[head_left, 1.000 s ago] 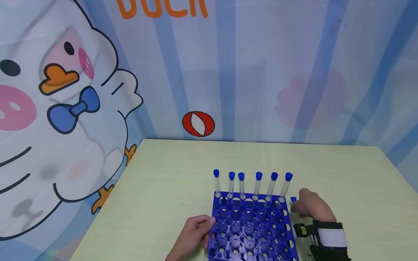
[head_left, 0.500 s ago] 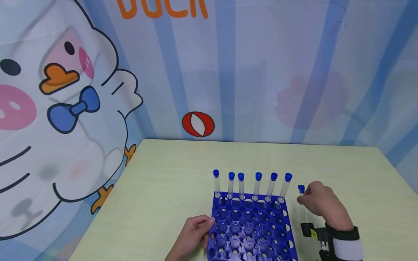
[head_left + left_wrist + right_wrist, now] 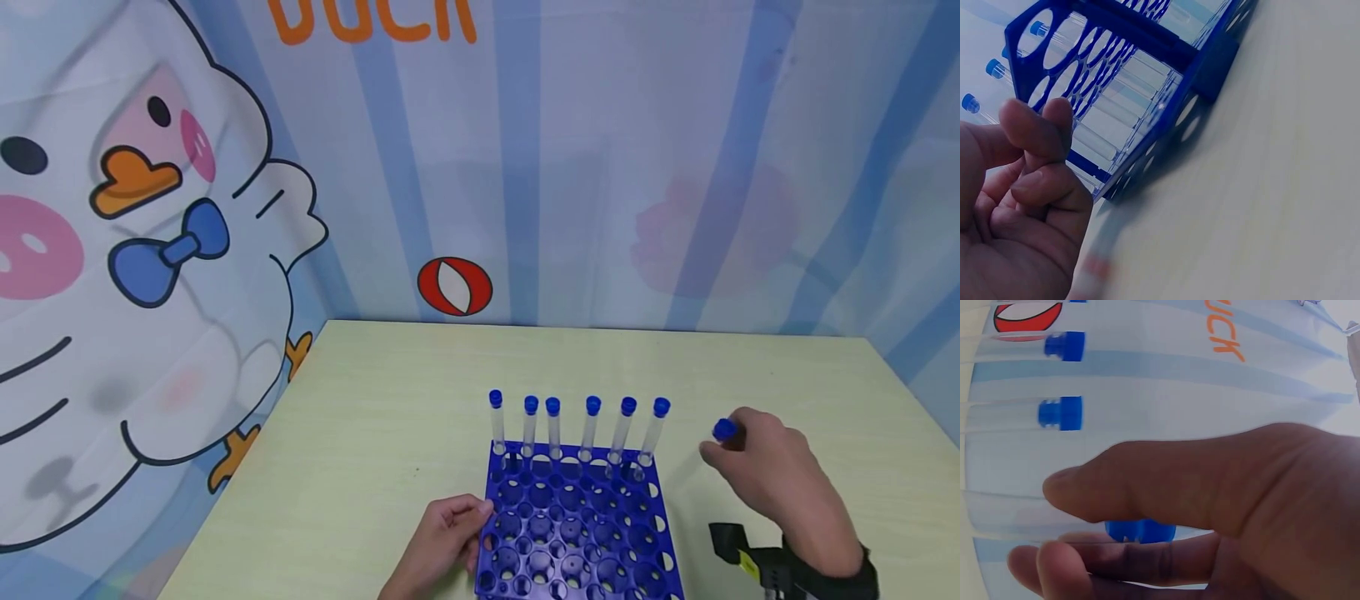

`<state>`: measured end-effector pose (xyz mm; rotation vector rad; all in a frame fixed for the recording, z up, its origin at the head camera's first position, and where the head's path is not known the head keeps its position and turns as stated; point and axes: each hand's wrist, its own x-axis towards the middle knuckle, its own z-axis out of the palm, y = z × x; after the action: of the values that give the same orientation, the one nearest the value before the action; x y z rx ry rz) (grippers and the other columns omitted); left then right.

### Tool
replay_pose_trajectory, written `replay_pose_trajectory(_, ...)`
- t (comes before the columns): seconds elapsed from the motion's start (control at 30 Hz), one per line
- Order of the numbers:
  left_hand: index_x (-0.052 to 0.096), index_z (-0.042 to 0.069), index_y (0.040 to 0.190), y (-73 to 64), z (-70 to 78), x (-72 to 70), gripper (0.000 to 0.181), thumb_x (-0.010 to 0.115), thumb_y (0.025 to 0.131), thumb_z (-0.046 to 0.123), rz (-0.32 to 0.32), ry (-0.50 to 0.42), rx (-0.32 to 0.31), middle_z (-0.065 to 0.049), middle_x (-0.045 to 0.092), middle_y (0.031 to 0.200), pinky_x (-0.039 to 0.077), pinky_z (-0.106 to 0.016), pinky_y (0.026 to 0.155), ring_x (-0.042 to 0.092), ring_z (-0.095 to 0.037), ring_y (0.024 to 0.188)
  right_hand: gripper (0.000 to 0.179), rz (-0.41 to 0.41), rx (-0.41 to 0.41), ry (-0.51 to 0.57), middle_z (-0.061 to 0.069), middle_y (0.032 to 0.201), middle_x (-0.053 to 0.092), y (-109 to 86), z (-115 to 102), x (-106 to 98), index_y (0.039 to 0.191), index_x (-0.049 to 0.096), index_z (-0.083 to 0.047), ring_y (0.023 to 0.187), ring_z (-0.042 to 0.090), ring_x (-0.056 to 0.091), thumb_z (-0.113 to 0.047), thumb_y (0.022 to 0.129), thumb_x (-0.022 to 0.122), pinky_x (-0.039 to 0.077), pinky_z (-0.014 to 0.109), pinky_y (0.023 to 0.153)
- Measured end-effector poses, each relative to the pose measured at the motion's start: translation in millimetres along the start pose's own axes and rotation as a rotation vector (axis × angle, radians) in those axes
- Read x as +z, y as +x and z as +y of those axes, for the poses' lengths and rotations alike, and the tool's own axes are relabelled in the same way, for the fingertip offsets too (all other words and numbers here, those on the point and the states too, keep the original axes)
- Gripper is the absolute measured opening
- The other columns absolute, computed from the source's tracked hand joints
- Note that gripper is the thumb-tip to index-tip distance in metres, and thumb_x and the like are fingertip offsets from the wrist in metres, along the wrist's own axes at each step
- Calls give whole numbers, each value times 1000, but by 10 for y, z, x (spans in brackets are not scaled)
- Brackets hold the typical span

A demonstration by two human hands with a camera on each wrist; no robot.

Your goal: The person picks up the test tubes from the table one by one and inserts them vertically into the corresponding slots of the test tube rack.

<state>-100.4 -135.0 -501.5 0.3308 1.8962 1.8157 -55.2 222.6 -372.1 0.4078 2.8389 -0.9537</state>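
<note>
A blue test tube rack (image 3: pixel 557 498) stands on the table, with several blue-capped clear test tubes (image 3: pixel 622 429) upright along its far row. My left hand (image 3: pixel 442 537) holds the rack's left edge; in the left wrist view, its thumb and curled fingers (image 3: pixel 1034 128) are at the rack's end panel. Right of the rack and apart from it, my right hand (image 3: pixel 776 471) pinches another capped test tube (image 3: pixel 1007 515) between thumb and fingers. That tube's blue cap (image 3: pixel 724 430) faces up toward the head camera. Most of its body is hidden in the head view.
The pale wooden table (image 3: pixel 390 392) reaches back to a printed cloth backdrop (image 3: pixel 570 208) with a duck on it. A black wrist mount (image 3: pixel 757 562) sits on the right wrist. The rack's near end runs past the bottom of the head view.
My right hand has lifted the test tube from beside the rack and moved right and away from me. The tube's cap has turned toward the head camera. The left hand and the rack stay put.
</note>
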Motion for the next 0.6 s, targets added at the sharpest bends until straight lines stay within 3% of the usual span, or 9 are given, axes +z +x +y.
replay_pose_trajectory(0.1,57,-12,98,-1,6,2,44,53,93,31,1,3,-2,-1,60,66,39,-19,42,45,-8,43,38,26,-6,4,18,88,59,-52,-19,-39,106,49,10,73,26,56,-24,88,55,45,38,60)
replay_pose_trajectory(0.33,58,-11,98,-5,18,3,43,54,92,32,4,8,4,-2,60,66,38,-19,42,45,-8,43,41,90,-21,29,15,90,59,-206,-99,-81,105,50,5,78,27,55,-32,89,52,44,40,63)
replay_pose_trajectory(0.6,56,-14,97,-3,2,1,47,54,92,33,9,8,9,-1,59,65,37,-19,41,45,-8,42,34,176,-71,73,8,84,60,-362,-380,73,101,53,-1,77,23,56,-32,88,56,46,38,61)
